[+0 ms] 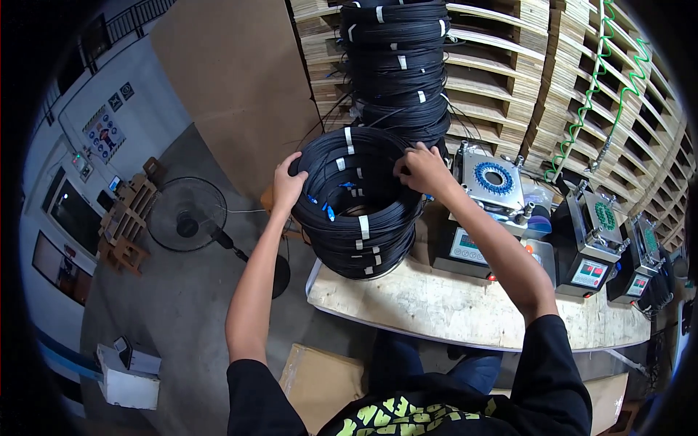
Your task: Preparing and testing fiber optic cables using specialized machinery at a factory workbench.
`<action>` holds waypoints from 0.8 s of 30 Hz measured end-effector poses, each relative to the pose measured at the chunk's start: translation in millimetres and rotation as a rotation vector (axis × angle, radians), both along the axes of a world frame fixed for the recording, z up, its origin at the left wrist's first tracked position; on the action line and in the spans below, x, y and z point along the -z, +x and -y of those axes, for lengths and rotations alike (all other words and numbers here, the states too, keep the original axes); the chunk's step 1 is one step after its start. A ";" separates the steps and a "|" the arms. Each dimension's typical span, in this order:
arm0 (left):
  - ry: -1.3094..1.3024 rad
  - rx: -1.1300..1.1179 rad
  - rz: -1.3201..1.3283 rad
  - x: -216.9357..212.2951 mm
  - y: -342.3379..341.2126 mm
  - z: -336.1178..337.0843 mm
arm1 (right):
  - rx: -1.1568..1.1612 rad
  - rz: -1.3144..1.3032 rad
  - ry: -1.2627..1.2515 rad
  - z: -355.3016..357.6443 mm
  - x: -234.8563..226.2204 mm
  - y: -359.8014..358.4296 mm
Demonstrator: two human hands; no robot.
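Observation:
A stack of black cable coils (354,236) stands on the wooden tabletop, bound at spots with white tape. Blue connectors (331,214) on loose cable ends hang within the hollow of the stack. At the top coil's left rim, my left hand (289,182) grips with its thumb on the upper side and its other fingers around the outside. My right hand (424,171) bends its fingers over the right rim of the same coil; some fingertips are hidden. A taller stack of similar coils (396,80) rises directly behind.
Right of the coils, a machine with a ring of blue parts (494,178) sits on the wooden table (407,309). Further machines with green rings (603,216) follow. Wooden pallets (502,43) stand behind, with green coiled hoses (590,87). A standing fan (187,221) is at left.

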State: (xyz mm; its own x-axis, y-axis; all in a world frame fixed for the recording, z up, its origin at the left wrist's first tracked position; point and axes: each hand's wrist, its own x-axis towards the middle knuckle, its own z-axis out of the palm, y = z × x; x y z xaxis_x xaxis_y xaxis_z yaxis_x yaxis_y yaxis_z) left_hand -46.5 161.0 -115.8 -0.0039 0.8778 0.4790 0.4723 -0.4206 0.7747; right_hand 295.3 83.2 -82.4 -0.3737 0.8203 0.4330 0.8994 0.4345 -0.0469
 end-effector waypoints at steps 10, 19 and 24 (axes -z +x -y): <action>0.020 -0.130 -0.217 -7.7 7.4 6.7 | -0.082 -0.335 -0.331 -41.3 0.9 -50.5; -0.136 0.061 0.122 -9.6 -12.5 9.3 | -0.016 -0.031 -0.077 -28.2 18.4 -52.5; -0.319 0.017 0.352 -16.3 -25.2 43.9 | 0.114 -0.564 0.299 -14.8 14.0 -28.7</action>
